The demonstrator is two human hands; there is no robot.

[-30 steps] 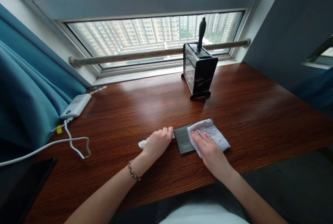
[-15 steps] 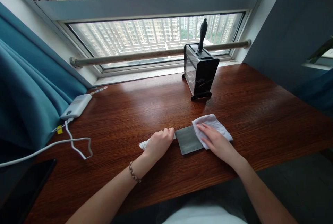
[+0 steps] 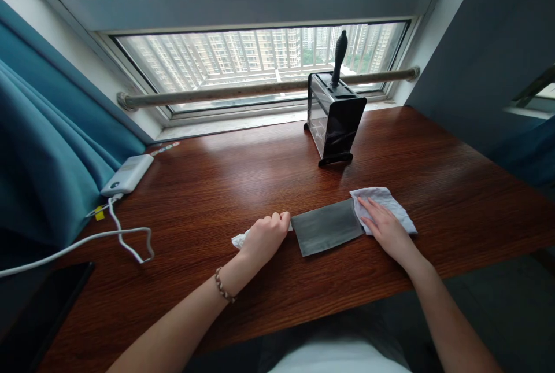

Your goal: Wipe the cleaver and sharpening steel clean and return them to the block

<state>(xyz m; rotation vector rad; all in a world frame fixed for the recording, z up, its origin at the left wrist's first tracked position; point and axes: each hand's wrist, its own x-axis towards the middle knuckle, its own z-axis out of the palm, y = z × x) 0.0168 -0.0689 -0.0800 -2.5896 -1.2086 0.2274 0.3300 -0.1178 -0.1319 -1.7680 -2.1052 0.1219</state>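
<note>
A cleaver with a wide grey blade (image 3: pixel 327 227) lies flat on the table, its blade pointing right. My left hand (image 3: pixel 269 235) is closed around its handle, which is mostly hidden. White wrapping (image 3: pixel 239 240), perhaps cloth or tissue, sticks out behind that fist. At the blade's far right end, my right hand (image 3: pixel 381 227) holds a white cloth (image 3: pixel 392 205) under its stretched fingers, pressing it down. The cloth covers the blade's tip and spreads onto the wood beyond it.
A black knife block with clear sides (image 3: pixel 336 118) stands near the window, one black handle (image 3: pixel 340 52) rising from it. On the left lie a white power bank (image 3: pixel 128 175), a white cable (image 3: pixel 117 233) and a dark tablet-like device (image 3: pixel 47 309). A blue curtain (image 3: pixel 47 159) hangs there.
My right hand has slid the white cloth to the right along the blade, baring more of it. My left hand stays in place on the handle.
</note>
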